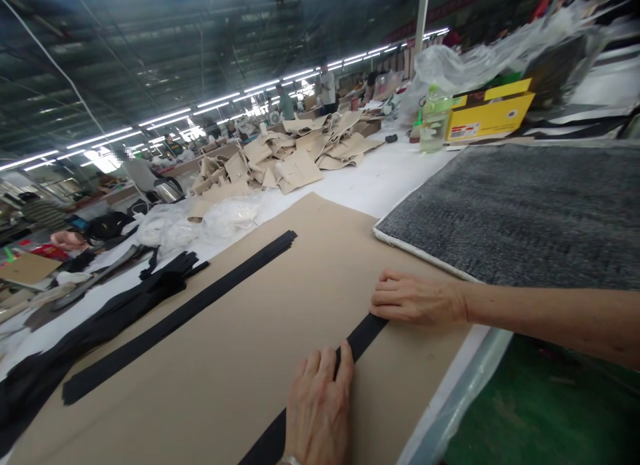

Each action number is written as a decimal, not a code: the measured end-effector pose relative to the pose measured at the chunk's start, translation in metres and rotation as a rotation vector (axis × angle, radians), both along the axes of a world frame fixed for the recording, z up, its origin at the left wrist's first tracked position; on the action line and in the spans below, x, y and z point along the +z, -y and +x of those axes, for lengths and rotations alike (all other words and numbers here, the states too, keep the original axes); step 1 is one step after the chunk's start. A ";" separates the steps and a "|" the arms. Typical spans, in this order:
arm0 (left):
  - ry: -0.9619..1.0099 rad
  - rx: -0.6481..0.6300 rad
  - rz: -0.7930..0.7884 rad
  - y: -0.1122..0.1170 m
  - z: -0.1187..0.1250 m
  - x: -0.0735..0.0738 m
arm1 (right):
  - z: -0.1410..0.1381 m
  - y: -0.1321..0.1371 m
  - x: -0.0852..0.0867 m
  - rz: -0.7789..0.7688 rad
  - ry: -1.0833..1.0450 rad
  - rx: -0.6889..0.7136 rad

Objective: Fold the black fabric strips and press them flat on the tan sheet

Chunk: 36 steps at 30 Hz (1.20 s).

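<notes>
A black fabric strip (367, 334) lies slantwise on a large beige sheet (240, 345) on the table. My left hand (320, 401) rests flat over the strip's middle, fingers stretched out and slightly apart. At the strip's far end my right hand (417, 298) has its fingers curled down and pressed together on it; the fingertips are partly hidden. A second black strip (180, 318), apparently several layers with uneven ends, lies roughly parallel on the left of the sheet. Neither hand touches that one.
Loose black strips (110, 318) are heaped along the left edge. Beige cut pieces (295, 158) pile up beyond the sheet. A grey textured board (525, 211) borders the right side. Behind it stand a plastic bottle (433, 125) and a yellow box (490, 115). Green floor (545, 405) shows lower right.
</notes>
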<state>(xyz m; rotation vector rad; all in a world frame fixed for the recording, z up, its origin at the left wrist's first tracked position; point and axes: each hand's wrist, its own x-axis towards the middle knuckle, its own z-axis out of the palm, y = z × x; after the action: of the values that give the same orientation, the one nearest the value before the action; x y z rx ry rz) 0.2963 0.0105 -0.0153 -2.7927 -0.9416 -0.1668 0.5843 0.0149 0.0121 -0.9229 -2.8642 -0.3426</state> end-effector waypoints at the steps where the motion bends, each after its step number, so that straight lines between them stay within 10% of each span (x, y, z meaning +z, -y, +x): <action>1: 0.011 0.004 0.014 0.000 0.001 0.000 | 0.002 0.001 0.000 -0.003 0.001 -0.009; 13: 0.090 -0.158 0.056 -0.004 0.014 0.003 | 0.022 0.017 -0.002 -0.005 -0.027 -0.133; 22: 0.168 -0.104 0.162 0.007 0.013 -0.011 | -0.070 0.036 -0.003 -0.016 -0.203 -0.308; 31: 0.175 -0.043 0.072 0.010 0.012 -0.016 | -0.030 0.045 -0.011 0.199 -0.085 -0.562; 36: 0.250 0.078 -0.139 0.025 -0.001 0.007 | -0.080 0.045 -0.018 0.185 -0.217 -0.418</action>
<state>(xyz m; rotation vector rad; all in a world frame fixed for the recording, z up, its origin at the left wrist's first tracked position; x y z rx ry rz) 0.2953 -0.0146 -0.0082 -2.9033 -1.1570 -0.4656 0.5040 -0.0304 -0.0055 -1.4189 -2.3847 -0.4989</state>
